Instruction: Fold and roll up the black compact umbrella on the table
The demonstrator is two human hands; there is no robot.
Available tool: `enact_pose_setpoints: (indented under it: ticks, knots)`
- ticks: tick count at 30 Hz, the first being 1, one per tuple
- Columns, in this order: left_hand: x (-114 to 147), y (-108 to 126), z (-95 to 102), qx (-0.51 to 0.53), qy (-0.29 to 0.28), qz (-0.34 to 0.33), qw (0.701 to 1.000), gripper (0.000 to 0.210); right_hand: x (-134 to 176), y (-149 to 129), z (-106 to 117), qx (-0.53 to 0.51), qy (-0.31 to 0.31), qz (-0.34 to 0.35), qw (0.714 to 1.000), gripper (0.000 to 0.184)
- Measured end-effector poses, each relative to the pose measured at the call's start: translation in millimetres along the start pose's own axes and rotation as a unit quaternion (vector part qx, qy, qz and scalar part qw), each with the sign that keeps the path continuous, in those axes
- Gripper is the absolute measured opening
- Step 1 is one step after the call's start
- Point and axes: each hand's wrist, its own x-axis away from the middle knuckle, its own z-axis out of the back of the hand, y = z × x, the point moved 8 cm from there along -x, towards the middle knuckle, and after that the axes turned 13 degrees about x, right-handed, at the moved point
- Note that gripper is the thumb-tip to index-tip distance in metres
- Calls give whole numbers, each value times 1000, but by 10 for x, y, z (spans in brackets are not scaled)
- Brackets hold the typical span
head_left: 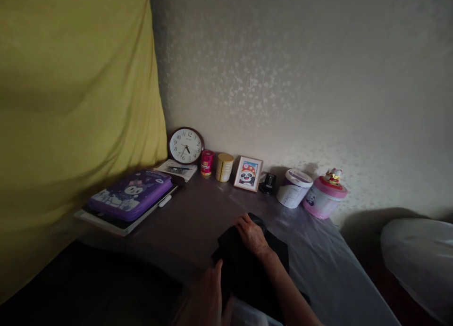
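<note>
A black cloth (pixel 247 264) lies folded on the dark table (pixel 191 222), low in the frame just right of centre. The right hand (pixel 252 235) presses flat on its top, fingers spread and gripping nothing. The left hand (pixel 208 293) touches the cloth's lower left edge — whether it pinches the fabric I cannot tell. Further back, along the wall, stand a clock (pixel 185 145), a red tin (pixel 207 162), a gold tin (pixel 224 167), a framed picture (pixel 248 173) and two tubs (pixel 293 188) — a purple case (pixel 130 194) lies at centre left.
</note>
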Motion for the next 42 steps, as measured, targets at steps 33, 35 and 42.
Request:
enact_pose_setpoints:
  ticks: [33, 35, 42]
  knots:
    - [-217, 504, 52, -78, -47, -133, 987, 43, 256, 76, 176, -43, 45, 69, 996, 26]
    - [-225, 498, 68, -77, -46, -133, 987, 40, 184, 165, 116, -30, 40, 62, 997, 28]
    - [-216, 484, 119, -80, -5, -167, 983, 39, 15, 607, 71, 30, 22, -40, 999, 28]
